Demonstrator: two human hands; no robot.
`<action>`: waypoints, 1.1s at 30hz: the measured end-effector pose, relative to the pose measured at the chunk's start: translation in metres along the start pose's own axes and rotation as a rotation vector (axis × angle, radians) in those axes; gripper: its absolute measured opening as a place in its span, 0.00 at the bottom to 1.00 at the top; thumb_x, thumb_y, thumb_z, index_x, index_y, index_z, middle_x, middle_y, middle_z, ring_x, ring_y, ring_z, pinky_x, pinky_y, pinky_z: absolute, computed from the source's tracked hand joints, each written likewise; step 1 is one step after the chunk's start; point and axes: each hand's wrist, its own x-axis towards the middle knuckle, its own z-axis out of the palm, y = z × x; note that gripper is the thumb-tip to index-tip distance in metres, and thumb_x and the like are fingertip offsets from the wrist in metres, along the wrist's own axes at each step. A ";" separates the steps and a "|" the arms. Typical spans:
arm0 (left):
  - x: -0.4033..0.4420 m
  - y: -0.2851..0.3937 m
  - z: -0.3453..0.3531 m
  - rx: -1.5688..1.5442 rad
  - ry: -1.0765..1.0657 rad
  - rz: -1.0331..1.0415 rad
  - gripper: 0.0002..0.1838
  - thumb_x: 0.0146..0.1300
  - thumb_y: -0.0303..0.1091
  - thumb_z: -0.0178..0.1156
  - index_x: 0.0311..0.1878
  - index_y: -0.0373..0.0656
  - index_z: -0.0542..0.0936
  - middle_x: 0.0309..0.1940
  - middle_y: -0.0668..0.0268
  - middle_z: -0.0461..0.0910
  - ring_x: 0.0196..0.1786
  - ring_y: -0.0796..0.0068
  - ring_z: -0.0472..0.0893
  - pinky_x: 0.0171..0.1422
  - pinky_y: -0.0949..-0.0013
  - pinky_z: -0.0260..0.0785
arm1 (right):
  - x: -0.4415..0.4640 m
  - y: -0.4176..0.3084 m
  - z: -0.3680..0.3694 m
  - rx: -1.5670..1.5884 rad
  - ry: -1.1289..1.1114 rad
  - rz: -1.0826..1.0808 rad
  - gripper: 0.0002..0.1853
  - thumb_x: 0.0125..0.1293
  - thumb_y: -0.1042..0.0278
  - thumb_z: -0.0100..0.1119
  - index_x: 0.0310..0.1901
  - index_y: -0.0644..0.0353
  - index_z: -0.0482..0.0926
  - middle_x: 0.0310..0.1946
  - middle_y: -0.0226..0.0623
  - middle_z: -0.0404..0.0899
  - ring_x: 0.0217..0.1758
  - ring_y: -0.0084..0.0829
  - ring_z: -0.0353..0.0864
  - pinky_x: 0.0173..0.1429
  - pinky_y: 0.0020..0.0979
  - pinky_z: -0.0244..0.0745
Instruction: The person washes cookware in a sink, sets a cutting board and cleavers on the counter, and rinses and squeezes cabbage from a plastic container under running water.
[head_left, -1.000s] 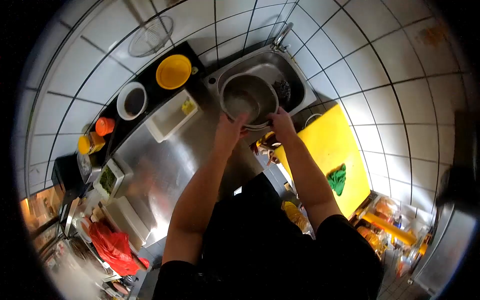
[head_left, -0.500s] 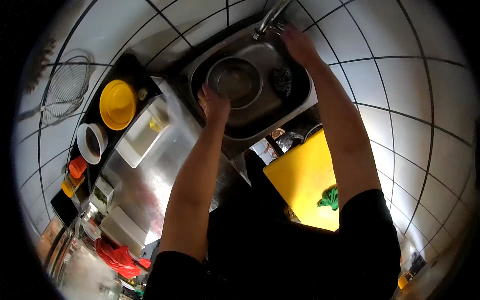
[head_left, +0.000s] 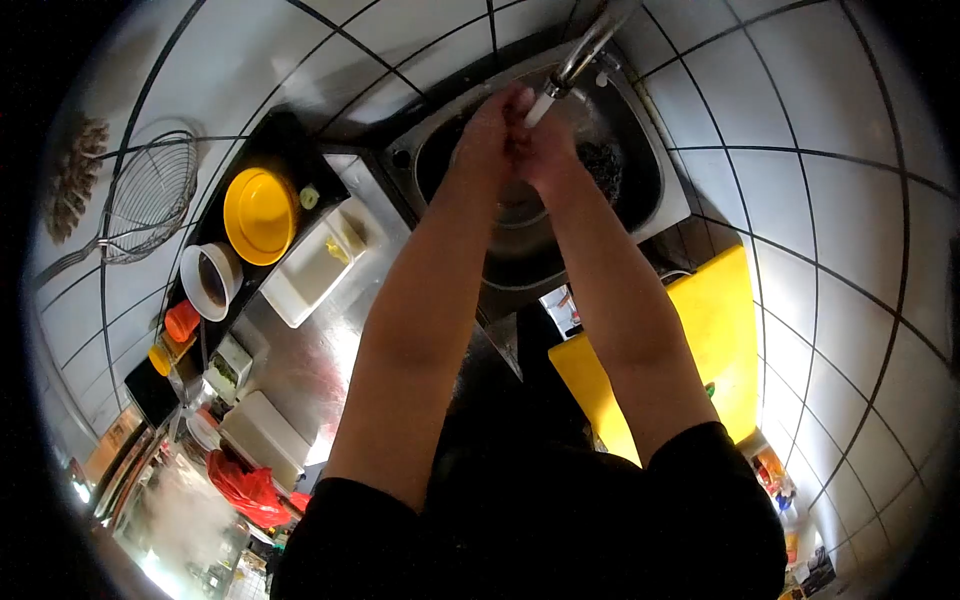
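Both arms reach forward from black sleeves, nearly straight, and come together over the far part of the sink [head_left: 668,203], short of its far edge. The left hand [head_left: 486,135] slants in from the left, its fingers turned inward and bent toward the other hand. The right hand [head_left: 546,152] meets it from the right, set slightly closer to the body, with the wrist bent inward. The hands touch under the tap [head_left: 578,66], where a stream of water [head_left: 540,108] runs onto them. Neither grip visibly holds any object; blur and overlap hide the fingers, so whether either one is clenched or released cannot be told.

A round metal pot [head_left: 520,208] lies in the sink below the hands, partly covered by the forearms. A dark scrubber [head_left: 604,170] lies near the sink's right edge.

To the left, a white tray [head_left: 300,282] with a few yellow pieces rests on the steel counter [head_left: 325,345], along its wall-side edge near the sink-side corner. On the black ledge beyond that edge stand a yellow bowl [head_left: 260,215], a white bowl [head_left: 210,283] with dark contents and an orange container [head_left: 182,321]. A yellow board [head_left: 715,330] lies near the sink's near right corner, partly behind the right forearm.
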 end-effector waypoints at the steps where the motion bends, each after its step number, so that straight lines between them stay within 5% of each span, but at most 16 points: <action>1: -0.010 0.004 0.005 -0.061 -0.013 -0.017 0.17 0.69 0.51 0.60 0.37 0.47 0.82 0.34 0.66 0.81 0.36 0.67 0.79 0.41 0.64 0.72 | 0.001 0.005 0.003 -0.234 0.071 -0.109 0.18 0.75 0.51 0.52 0.43 0.59 0.80 0.33 0.34 0.80 0.33 0.32 0.78 0.35 0.36 0.72; 4: -0.053 0.013 0.021 -0.056 0.104 0.024 0.19 0.75 0.48 0.56 0.53 0.41 0.81 0.43 0.61 0.82 0.42 0.62 0.81 0.47 0.55 0.74 | -0.003 0.013 0.016 -0.793 0.209 -0.344 0.27 0.76 0.45 0.51 0.51 0.68 0.80 0.41 0.45 0.83 0.40 0.43 0.83 0.42 0.46 0.77; 6: -0.030 -0.002 0.012 0.118 0.058 0.074 0.20 0.76 0.50 0.55 0.54 0.41 0.81 0.45 0.60 0.81 0.44 0.61 0.81 0.48 0.56 0.74 | -0.016 0.004 0.023 -0.950 0.216 -0.403 0.30 0.76 0.43 0.51 0.53 0.70 0.79 0.43 0.50 0.83 0.44 0.48 0.85 0.46 0.50 0.78; 7: -0.024 -0.006 0.009 0.121 0.014 0.077 0.21 0.76 0.51 0.54 0.54 0.42 0.81 0.46 0.60 0.81 0.46 0.61 0.81 0.49 0.56 0.74 | -0.014 0.003 0.013 -1.117 0.192 -0.644 0.28 0.75 0.44 0.52 0.54 0.68 0.79 0.40 0.51 0.82 0.40 0.47 0.84 0.45 0.48 0.79; 10: -0.013 -0.016 -0.002 -0.039 -0.149 0.043 0.23 0.77 0.53 0.51 0.56 0.42 0.79 0.50 0.59 0.80 0.49 0.59 0.81 0.51 0.54 0.75 | 0.028 0.025 -0.031 -0.866 0.192 -0.698 0.20 0.75 0.50 0.54 0.46 0.64 0.79 0.33 0.38 0.78 0.37 0.32 0.79 0.44 0.38 0.75; 12: 0.062 -0.037 -0.065 -0.363 -0.740 -0.148 0.20 0.74 0.52 0.54 0.51 0.43 0.80 0.44 0.63 0.81 0.46 0.61 0.80 0.51 0.56 0.75 | 0.037 0.026 -0.039 -0.928 0.170 -0.735 0.18 0.75 0.52 0.55 0.45 0.62 0.78 0.32 0.35 0.78 0.37 0.31 0.78 0.44 0.37 0.75; 14: 0.059 -0.037 -0.068 -0.491 -0.804 -0.177 0.19 0.73 0.51 0.55 0.50 0.44 0.81 0.42 0.64 0.81 0.45 0.62 0.80 0.53 0.58 0.75 | 0.041 0.024 -0.039 -1.072 0.142 -0.785 0.17 0.76 0.52 0.55 0.45 0.61 0.78 0.32 0.35 0.79 0.37 0.34 0.80 0.44 0.39 0.76; 16: -0.030 -0.016 -0.009 -0.420 -0.331 -0.060 0.18 0.74 0.50 0.54 0.52 0.45 0.80 0.45 0.64 0.81 0.47 0.62 0.81 0.55 0.57 0.75 | 0.040 0.022 -0.038 -1.254 0.134 -0.836 0.17 0.75 0.53 0.55 0.45 0.61 0.77 0.33 0.36 0.80 0.38 0.37 0.81 0.44 0.41 0.77; 20: -0.043 -0.029 -0.003 -0.142 -0.178 0.089 0.30 0.77 0.56 0.47 0.69 0.41 0.69 0.60 0.56 0.75 0.59 0.56 0.78 0.60 0.52 0.75 | 0.000 0.006 -0.015 -1.669 0.215 -0.857 0.20 0.74 0.52 0.56 0.53 0.61 0.75 0.39 0.45 0.83 0.45 0.47 0.85 0.47 0.46 0.79; 22: -0.052 -0.033 -0.013 0.052 -0.036 0.096 0.34 0.78 0.56 0.47 0.75 0.41 0.63 0.68 0.54 0.69 0.66 0.55 0.74 0.66 0.52 0.72 | -0.015 0.003 -0.011 -1.607 0.291 -0.761 0.31 0.74 0.47 0.55 0.68 0.63 0.70 0.45 0.53 0.84 0.49 0.51 0.86 0.49 0.51 0.79; 24: -0.041 -0.048 -0.045 0.324 0.211 0.113 0.32 0.75 0.58 0.50 0.72 0.46 0.71 0.67 0.56 0.72 0.66 0.53 0.74 0.73 0.54 0.63 | -0.001 0.023 -0.060 -1.821 0.507 -0.718 0.25 0.70 0.55 0.60 0.62 0.62 0.73 0.48 0.56 0.83 0.51 0.54 0.84 0.53 0.49 0.78; 25: -0.040 -0.059 -0.061 0.512 0.429 0.290 0.34 0.75 0.58 0.50 0.75 0.45 0.67 0.70 0.54 0.69 0.69 0.52 0.72 0.74 0.55 0.62 | 0.004 0.026 -0.070 -1.846 0.536 -0.640 0.25 0.69 0.57 0.61 0.62 0.63 0.73 0.47 0.56 0.82 0.50 0.54 0.84 0.52 0.48 0.79; 27: -0.033 -0.081 -0.091 0.569 0.543 0.332 0.36 0.76 0.53 0.50 0.79 0.44 0.58 0.75 0.52 0.61 0.73 0.53 0.66 0.76 0.54 0.59 | -0.001 0.033 -0.085 -1.818 0.511 -0.416 0.27 0.70 0.60 0.61 0.66 0.66 0.69 0.44 0.58 0.82 0.46 0.54 0.85 0.48 0.48 0.81; 29: -0.020 -0.101 -0.122 0.311 0.323 0.071 0.34 0.79 0.44 0.47 0.82 0.45 0.50 0.80 0.53 0.52 0.79 0.54 0.58 0.78 0.48 0.56 | -0.008 0.032 -0.088 -1.738 0.442 -0.223 0.30 0.71 0.64 0.58 0.70 0.69 0.65 0.42 0.58 0.82 0.42 0.51 0.86 0.43 0.48 0.83; 33: -0.033 -0.086 -0.112 0.449 0.240 0.230 0.34 0.74 0.37 0.53 0.79 0.42 0.55 0.73 0.51 0.62 0.71 0.53 0.68 0.70 0.53 0.66 | -0.014 0.013 -0.094 -1.485 0.489 -0.173 0.26 0.70 0.66 0.56 0.67 0.64 0.68 0.51 0.60 0.81 0.53 0.56 0.81 0.53 0.49 0.78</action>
